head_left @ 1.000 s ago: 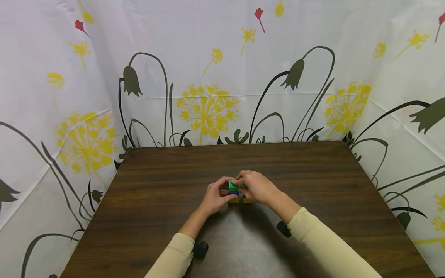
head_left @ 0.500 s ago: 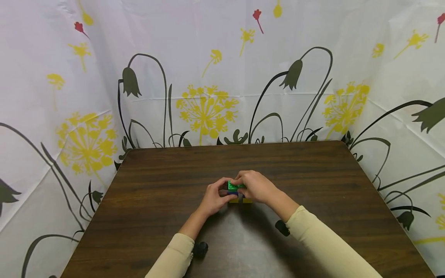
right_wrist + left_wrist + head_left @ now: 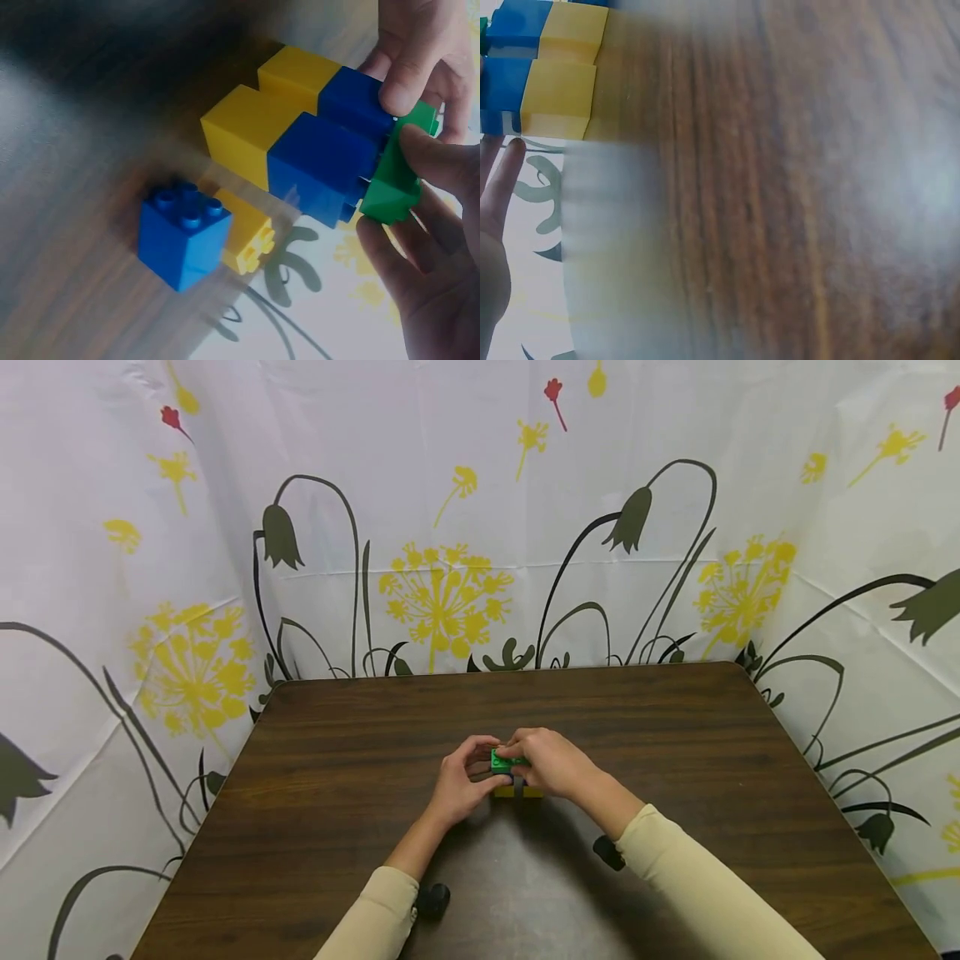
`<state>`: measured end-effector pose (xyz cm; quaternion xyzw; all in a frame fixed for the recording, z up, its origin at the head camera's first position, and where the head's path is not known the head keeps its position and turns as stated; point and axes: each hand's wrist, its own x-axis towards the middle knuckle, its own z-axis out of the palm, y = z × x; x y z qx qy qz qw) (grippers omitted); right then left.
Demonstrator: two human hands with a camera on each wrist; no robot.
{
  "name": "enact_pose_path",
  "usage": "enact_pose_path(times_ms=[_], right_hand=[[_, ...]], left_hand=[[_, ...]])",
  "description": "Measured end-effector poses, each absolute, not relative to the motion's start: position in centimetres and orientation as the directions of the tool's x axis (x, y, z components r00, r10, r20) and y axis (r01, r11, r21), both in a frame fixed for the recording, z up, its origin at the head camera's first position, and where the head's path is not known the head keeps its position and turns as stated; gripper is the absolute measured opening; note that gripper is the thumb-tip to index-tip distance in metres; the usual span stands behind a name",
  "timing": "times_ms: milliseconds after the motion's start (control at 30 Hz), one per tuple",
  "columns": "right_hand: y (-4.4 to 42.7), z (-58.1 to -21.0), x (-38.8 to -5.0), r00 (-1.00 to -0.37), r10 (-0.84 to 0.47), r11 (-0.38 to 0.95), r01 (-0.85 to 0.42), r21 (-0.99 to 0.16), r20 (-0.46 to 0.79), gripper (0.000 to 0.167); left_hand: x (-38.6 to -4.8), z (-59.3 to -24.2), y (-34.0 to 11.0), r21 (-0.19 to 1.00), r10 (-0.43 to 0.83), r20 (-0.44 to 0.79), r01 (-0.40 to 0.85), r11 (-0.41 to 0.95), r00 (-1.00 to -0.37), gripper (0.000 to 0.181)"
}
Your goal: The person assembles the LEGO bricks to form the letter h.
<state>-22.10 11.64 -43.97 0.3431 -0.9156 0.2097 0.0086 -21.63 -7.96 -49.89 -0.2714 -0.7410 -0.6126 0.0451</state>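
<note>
In the right wrist view two yellow bricks (image 3: 244,131) stand side by side, each with a blue brick (image 3: 319,165) stacked on it. Across the blue bricks lies a green brick (image 3: 394,180), slightly tilted, with a gap at its near end. My right hand (image 3: 442,180) pinches this green brick between thumb and fingers; the head view shows the same right hand (image 3: 558,764) over the stack. From the other side, my left hand (image 3: 431,56) grips the farther blue brick, thumb on its side. The left hand (image 3: 459,785) partly hides the stack in the head view.
A separate blue brick (image 3: 184,240) and a small yellow brick (image 3: 244,229) stand close to the stack in the right wrist view. The brown wooden table (image 3: 360,718) ends at a white patterned curtain (image 3: 465,443) behind and at both sides.
My left hand's upper fingers have risen slightly around the stack. Less blue shows below the green brick in the head view. My right hand has stayed nearly still.
</note>
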Motion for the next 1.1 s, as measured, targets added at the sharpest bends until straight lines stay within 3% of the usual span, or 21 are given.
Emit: enact_pose_path(times_ms=[233,400,667,1100], right_hand=[[13.5,-45.6,-21.5,-0.767,-0.612,0.659,-0.63,-0.412,0.194,0.058],[14.8,-47.2,-21.3,-0.76,-0.601,0.672,-0.648,-0.36,0.247,0.066],[15.2,-48.1,-21.3,-0.745,-0.604,0.677,-0.667,-0.312,0.282,0.066],[15.3,-47.8,-21.3,-0.731,-0.634,0.691,-0.682,-0.24,0.254,0.062]], left_hand=[[-21.5,-49.8,-7.9,0.86,0.341,0.44,0.499,0.106,-0.831,0.042],[-21.5,-49.6,-8.0,0.838,0.351,0.457,0.528,0.139,-0.817,0.039],[-23.1,-52.2,-8.4,0.811,0.364,0.456,0.548,0.206,-0.812,0.04],[-23.2,-52.4,-8.7,0.751,0.413,0.465,0.596,0.285,-0.783,0.038]])
